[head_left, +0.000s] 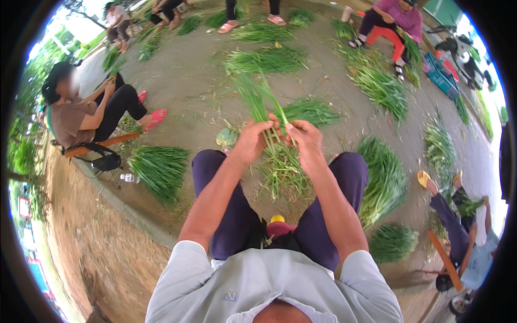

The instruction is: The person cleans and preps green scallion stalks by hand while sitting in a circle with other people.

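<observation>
My left hand (257,137) is closed around a small bundle of long green stalks (253,94), held upright over my knees. Just to its right, my right hand (302,139) has thumb and fingers closed on a pale stem end (287,121) of green stalk that leans against the bundle's top. Beneath both hands, between my knees, lies a loose pile of trimmings (280,175). A large bunch of greens (382,180) lies by my right knee, and another (157,171) lies off to my left beside a plastic bottle (129,177).
A person (75,116) sits at left beside a black bag (105,159). Other people sit at top right (396,21), lower right (476,253) and far back (116,21). Several bunches (264,59) lie on the pavement. Blue crates (439,75) stand at right. A kerb (124,207) borders dirt.
</observation>
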`<state>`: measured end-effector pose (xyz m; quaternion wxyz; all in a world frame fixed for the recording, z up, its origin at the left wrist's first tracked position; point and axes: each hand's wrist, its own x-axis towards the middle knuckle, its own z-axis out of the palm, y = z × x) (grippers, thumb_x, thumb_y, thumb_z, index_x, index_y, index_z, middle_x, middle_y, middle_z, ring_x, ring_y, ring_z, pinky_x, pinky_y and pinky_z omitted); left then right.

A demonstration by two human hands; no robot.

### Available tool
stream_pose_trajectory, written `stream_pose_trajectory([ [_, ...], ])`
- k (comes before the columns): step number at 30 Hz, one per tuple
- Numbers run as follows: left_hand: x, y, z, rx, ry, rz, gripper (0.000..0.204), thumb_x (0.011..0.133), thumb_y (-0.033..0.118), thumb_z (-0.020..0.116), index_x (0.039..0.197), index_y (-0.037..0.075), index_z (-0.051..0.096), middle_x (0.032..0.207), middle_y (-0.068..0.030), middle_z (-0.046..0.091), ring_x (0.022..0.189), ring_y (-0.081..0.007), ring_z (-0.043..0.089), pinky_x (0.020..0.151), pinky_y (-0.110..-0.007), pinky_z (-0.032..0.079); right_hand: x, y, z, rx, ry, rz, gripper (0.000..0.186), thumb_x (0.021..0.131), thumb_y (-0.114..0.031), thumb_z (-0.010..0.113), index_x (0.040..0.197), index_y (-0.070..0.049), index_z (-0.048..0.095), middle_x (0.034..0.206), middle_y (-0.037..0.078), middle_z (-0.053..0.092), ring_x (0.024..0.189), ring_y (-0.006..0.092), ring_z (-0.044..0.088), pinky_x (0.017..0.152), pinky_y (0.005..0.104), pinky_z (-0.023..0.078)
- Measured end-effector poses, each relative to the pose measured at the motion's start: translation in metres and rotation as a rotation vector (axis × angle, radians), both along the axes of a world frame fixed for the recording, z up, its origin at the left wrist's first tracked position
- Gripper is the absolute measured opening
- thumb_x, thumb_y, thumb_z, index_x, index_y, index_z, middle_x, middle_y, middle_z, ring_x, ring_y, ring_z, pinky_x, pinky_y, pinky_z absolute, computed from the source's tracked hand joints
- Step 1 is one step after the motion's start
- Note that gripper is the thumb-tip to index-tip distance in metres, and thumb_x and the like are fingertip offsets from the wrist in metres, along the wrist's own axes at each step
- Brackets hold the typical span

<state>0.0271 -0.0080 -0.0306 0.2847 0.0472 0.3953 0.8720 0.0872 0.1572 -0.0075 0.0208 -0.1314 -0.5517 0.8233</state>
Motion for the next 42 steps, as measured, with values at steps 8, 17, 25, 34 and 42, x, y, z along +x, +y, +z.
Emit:
stream_pose_trajectory([
  [8, 0.007, 0.004, 0.004, -0.083, 0.063, -0.024, 0.009, 0.090, 0.008, 0.061, 0.099, 0.005, 0.062, 0.089, -0.0060, 0.065, 0.079, -0.0185, 0.064, 0.071, -0.035, 0.053, 0.002, 0.001, -0.002, -0.036, 0.029, 0.235, 0.027, 0.094, -0.016, 0.063, 0.114, 0.002, 0.064, 0.088, 0.001, 0.064, 0.072, 0.0072, 0.055, 0.063, 0.0243, 0.047],
  [17, 0.009, -0.001, 0.007, -0.091, 0.019, 0.025, 0.012, 0.089, 0.007, 0.066, 0.100, 0.007, 0.061, 0.085, -0.0023, 0.063, 0.075, -0.0145, 0.061, 0.069, -0.033, 0.051, 0.004, -0.001, 0.000, -0.168, 0.059, 0.310, 0.017, 0.093, -0.014, 0.066, 0.102, 0.000, 0.063, 0.084, 0.003, 0.062, 0.070, 0.0098, 0.058, 0.063, 0.0287, 0.054],
  [25, 0.002, -0.010, 0.012, 0.109, -0.083, 0.039, 0.019, 0.090, 0.020, 0.070, 0.103, 0.011, 0.059, 0.078, 0.0045, 0.051, 0.058, -0.0061, 0.040, 0.052, -0.023, 0.032, 0.001, 0.001, -0.004, -0.212, 0.156, 0.229, 0.015, 0.095, -0.011, 0.063, 0.102, 0.002, 0.064, 0.081, 0.004, 0.062, 0.071, 0.0125, 0.058, 0.066, 0.0298, 0.052],
  [34, -0.005, -0.026, 0.015, 0.136, -0.174, 0.321, 0.019, 0.089, 0.026, 0.074, 0.092, 0.013, 0.060, 0.058, 0.0089, 0.042, 0.042, -0.0030, 0.029, 0.040, -0.022, 0.020, -0.002, 0.016, -0.004, -0.319, 0.277, 0.103, 0.014, 0.095, -0.012, 0.064, 0.104, -0.001, 0.065, 0.083, 0.003, 0.062, 0.072, 0.0126, 0.058, 0.067, 0.0297, 0.049],
  [42, 0.005, -0.014, 0.016, -0.125, -0.026, 0.160, 0.028, 0.084, 0.031, 0.079, 0.097, 0.012, 0.062, 0.065, 0.0076, 0.050, 0.043, -0.0014, 0.033, 0.038, -0.022, 0.022, 0.005, -0.004, -0.006, 0.480, 0.243, 0.059, 0.010, 0.091, -0.008, 0.067, 0.094, 0.002, 0.068, 0.075, 0.000, 0.062, 0.063, 0.0064, 0.057, 0.058, 0.0230, 0.044],
])
